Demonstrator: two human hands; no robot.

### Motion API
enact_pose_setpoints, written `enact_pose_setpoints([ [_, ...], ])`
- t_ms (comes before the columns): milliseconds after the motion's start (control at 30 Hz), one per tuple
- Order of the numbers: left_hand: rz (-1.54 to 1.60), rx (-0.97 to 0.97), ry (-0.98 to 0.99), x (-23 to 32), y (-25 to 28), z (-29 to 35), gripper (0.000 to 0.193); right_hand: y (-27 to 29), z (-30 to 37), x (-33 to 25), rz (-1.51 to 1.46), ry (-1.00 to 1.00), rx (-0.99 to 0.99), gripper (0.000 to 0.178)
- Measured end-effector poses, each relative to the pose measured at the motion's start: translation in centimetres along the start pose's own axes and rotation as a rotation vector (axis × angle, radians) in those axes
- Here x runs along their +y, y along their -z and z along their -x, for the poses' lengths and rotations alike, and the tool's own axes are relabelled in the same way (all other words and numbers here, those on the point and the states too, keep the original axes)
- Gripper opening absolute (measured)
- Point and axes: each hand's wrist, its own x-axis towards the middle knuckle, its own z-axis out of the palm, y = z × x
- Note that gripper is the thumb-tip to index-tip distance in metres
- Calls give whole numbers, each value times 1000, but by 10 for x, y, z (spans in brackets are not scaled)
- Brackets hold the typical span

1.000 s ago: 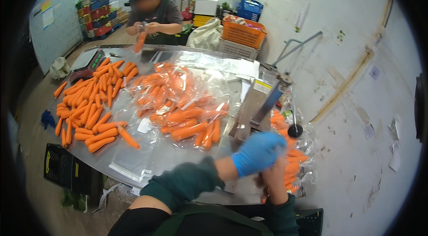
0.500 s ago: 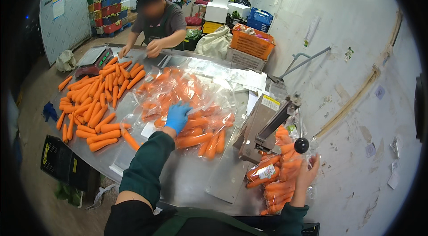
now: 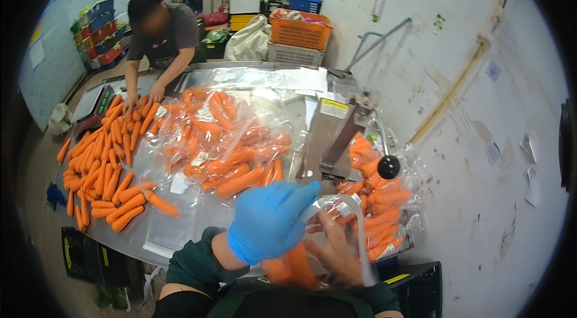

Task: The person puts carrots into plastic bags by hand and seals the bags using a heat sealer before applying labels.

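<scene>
Gathering a clear carrot bag [image 3: 292, 267], apparently, the gloved left hand [image 3: 268, 222] pinches it near the half-open right hand [image 3: 338, 252], the next move needing taut plastic.

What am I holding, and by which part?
A bag of carrots. Your gloved left hand grips its loose plastic end; your bare right hand is at the plastic, its grip unclear.

The left hand [image 3: 266, 220] partly hides the nearest carrot bag [image 3: 296, 269].
</scene>
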Motion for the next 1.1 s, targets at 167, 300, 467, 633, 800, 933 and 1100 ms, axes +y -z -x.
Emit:
enact_pose_setpoints([
  [167, 691, -483, 236, 13, -22, -13, 35, 25, 37, -16, -44, 258, -22, 92],
  [300, 1031, -318, 410, 26, -55, -8, 32, 36, 39, -29, 214, 309, 216, 102],
  [467, 1037, -186, 539, 28, -62, -55, 24, 64, 47, -12, 424, 415, 438, 98],
  [633, 973, -205, 406, 26, -83, -72, 23, 94, 23, 3, 264, 392, 654, 25],
  [800, 962, -314, 485, 20, -76, -54, 26, 116, 20, -8, 51, 280, 621, 11],
  [933, 920, -339, 502, 3, -92, -17, 57, 108, 22, 8, -113, 272, 570, 12],
  [1100, 1033, -530, 479, 3, -111, 38, 87, 92, 32, 12, -176, 317, 469, 14],
])
